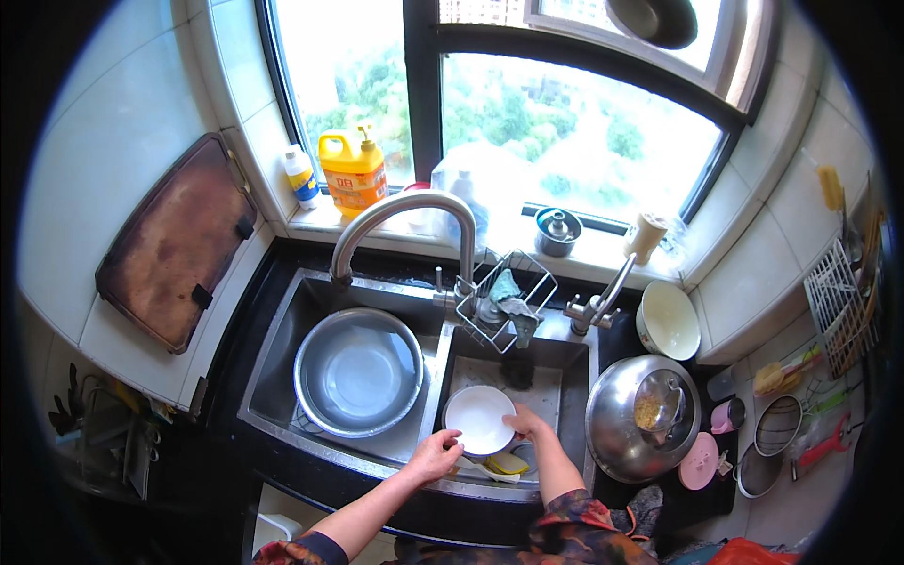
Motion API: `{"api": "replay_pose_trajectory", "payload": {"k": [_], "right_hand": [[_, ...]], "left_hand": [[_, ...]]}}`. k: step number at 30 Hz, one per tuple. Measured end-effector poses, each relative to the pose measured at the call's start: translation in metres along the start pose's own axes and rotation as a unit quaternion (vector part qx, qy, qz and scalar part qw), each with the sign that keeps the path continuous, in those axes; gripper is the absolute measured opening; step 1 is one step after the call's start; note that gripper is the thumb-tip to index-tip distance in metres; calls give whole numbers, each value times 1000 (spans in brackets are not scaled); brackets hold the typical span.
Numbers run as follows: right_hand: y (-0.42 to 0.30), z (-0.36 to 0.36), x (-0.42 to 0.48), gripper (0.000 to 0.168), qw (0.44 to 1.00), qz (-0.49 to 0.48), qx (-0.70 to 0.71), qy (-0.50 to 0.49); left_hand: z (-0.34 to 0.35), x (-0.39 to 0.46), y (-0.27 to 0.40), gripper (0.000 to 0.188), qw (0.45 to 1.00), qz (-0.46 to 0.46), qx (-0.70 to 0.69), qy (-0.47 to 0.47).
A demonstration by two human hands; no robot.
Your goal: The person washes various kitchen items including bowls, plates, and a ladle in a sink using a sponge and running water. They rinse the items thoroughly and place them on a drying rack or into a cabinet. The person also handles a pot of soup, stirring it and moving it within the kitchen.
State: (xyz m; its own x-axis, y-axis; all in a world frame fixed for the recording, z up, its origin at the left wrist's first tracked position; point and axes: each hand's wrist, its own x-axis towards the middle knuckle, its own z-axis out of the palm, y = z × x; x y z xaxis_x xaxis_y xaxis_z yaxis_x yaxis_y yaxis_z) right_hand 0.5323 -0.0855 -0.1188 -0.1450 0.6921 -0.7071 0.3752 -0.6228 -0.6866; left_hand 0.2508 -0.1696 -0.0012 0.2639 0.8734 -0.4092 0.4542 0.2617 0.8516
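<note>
A white bowl (480,419) is held over the right basin of a double steel sink (452,339). My right hand (526,421) grips its right rim. My left hand (439,454) is at the lower left rim, fingers bent; whether they grip it or only touch it I cannot tell. Below the bowl, a yellow sponge (510,462) and a pale utensil lie near the basin's front edge. In the left basin stands a large metal basin (359,372) with what looks like water in it. A curved steel faucet (406,201) arches above the sink.
A wire rack (505,300) with cloths hangs behind the right basin. To the right are a small faucet (592,311), a cream bowl (667,321), a domed metal lid (614,417) and a pink lid (699,460). Bottles line the windowsill; a cutting board (180,244) leans at left.
</note>
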Motion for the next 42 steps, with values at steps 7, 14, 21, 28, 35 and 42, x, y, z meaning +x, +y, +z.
{"api": "replay_pose_trajectory", "payload": {"k": [7, 14, 21, 28, 35, 42], "right_hand": [[-3, -2, -22, 32, 1000, 9, -10, -7], [-11, 5, -27, 44, 993, -55, -7, 101], [-35, -2, -61, 40, 968, -145, -70, 190], [-108, -10, -170, 33, 942, -279, 16, 186], [-152, -14, -249, 50, 799, -537, -17, 271], [-165, -3, -272, 70, 723, -597, -106, 330]], "left_hand": [[5, 29, 18, 72, 992, -60, 109, 14], [38, 65, -23, 69, 982, -180, 7, 61], [46, 63, -39, 67, 991, -117, -24, 68], [8, 10, 74, 52, 960, -104, -258, 32], [-22, -25, 145, 48, 908, 338, -54, 241], [-60, -52, 166, 49, 798, 516, 76, 303]]}}
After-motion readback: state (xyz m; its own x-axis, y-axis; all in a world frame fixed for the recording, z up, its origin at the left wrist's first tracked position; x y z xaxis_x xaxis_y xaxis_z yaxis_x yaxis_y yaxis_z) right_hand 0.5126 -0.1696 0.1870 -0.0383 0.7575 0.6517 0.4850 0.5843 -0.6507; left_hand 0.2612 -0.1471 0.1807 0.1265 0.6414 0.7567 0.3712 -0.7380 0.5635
